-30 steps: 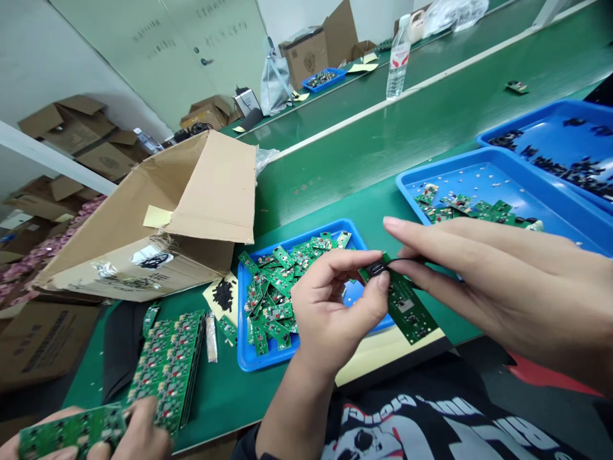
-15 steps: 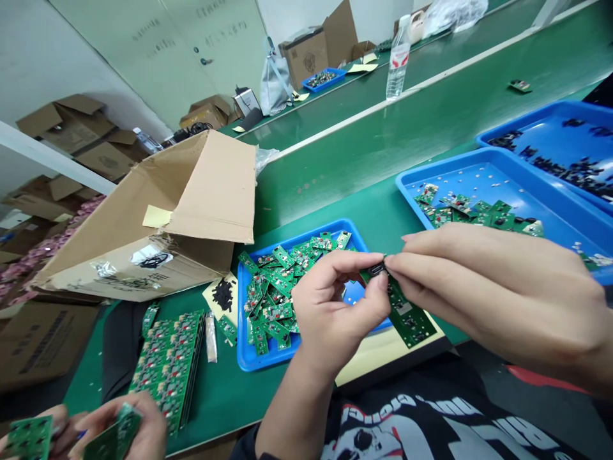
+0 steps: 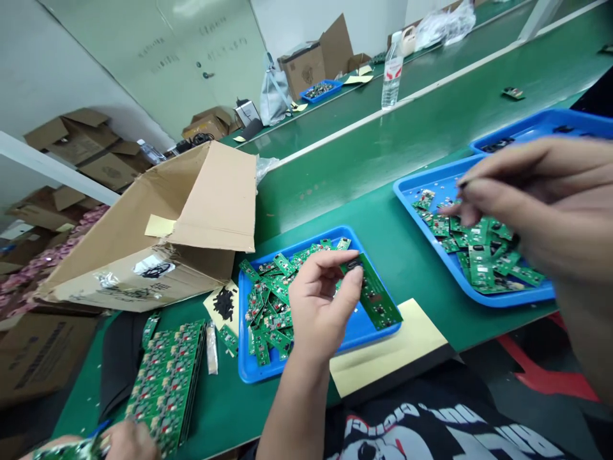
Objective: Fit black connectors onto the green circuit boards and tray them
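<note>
- The right hand is raised, its thumb and finger pinched together; a small dark piece appears to be gripped there, though blur prevents its identification.
- The left hand is closed in a pinch, thumb against forefinger, on one end of a single circuit board, which is held clear of the desk and in front of the middle tray.
- Risk noted: the board is supported at one end only. If the pinch were loosened or the free end knocked, it could be twisted or dropped among the similar boards and be lost to sight.
- Risk noted: the dark piece is barely covered by the fingertips; through a slight slip it could be dropped into the right tray, where boards are heaped.
- The board's long axis is slanted: the gripped end, with a dark connector, is pointed up and leftward, away from the wearer; the free end is pointed down and rightward, towards the yellow paper.
- At lower left, another board is handled by a co-worker's hand, beside stacked panels.
- Farther off, a cardboard box and a bottle are seen.
</note>
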### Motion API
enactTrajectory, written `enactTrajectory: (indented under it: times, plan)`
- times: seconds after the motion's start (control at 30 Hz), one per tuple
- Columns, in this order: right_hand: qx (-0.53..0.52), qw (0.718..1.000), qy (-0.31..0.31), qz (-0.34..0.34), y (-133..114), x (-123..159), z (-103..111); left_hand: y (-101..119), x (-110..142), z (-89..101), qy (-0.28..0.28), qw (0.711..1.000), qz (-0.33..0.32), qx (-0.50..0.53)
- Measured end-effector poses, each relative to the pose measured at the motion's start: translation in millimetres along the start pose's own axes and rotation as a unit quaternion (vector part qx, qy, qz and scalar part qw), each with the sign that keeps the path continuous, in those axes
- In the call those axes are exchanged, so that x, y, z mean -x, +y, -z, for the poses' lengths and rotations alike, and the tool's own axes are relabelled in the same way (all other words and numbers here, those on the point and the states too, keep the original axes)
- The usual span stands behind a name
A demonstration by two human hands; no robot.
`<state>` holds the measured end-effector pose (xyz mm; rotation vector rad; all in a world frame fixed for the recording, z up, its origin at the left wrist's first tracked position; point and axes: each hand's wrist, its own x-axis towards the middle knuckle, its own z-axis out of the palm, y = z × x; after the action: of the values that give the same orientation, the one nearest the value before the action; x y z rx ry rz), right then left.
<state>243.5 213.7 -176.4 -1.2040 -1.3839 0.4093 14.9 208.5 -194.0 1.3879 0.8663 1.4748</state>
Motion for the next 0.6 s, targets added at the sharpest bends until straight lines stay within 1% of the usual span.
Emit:
enactTrajectory:
  times: [0.03,0.07,0.1,0.13,0.2,0.23,0.3,0.33,0.4,0.47,0.53,0.6]
  plan:
    - [-0.071,0.996,-0.038,-0.041,4,7,-2,-3,-2,0.5,0.002,1.000,0.009,0.013]
    - [-0.126,0.986,-0.084,-0.069,7,16,-4,-7,-4,0.6,-0.003,0.999,0.023,0.023]
    - [-0.149,0.979,-0.112,-0.077,10,26,-5,-11,-5,0.2,-0.012,0.999,0.042,0.026]
    - [-0.158,0.976,-0.123,-0.080,13,36,-6,-15,-5,-0.6,-0.020,0.998,0.058,0.025]
    - [-0.164,0.976,-0.119,-0.077,20,54,-1,-24,-4,-3.1,-0.028,0.997,0.071,0.008]
    - [-0.166,0.977,-0.110,-0.076,23,61,6,-29,-4,-5.0,-0.031,0.997,0.069,-0.006]
    - [-0.169,0.979,-0.090,-0.072,30,72,28,-38,-6,-11.2,-0.059,0.995,0.058,-0.049]
    - [-0.169,0.980,-0.079,-0.069,33,76,41,-42,-8,-16.1,-0.090,0.991,0.048,-0.083]
    - [-0.173,0.981,-0.053,-0.064,40,82,71,-52,-15,-31.3,-0.173,0.972,0.014,-0.162]
    - [-0.178,0.982,-0.024,-0.059,47,88,96,-64,-23,-53.9,-0.239,0.946,-0.026,-0.216]
    - [-0.174,0.983,0.003,-0.056,53,94,114,-79,-30,-82.2,-0.271,0.931,-0.050,-0.240]
    - [-0.161,0.985,0.020,-0.056,60,98,122,-95,-35,-112.1,-0.290,0.916,-0.071,-0.266]
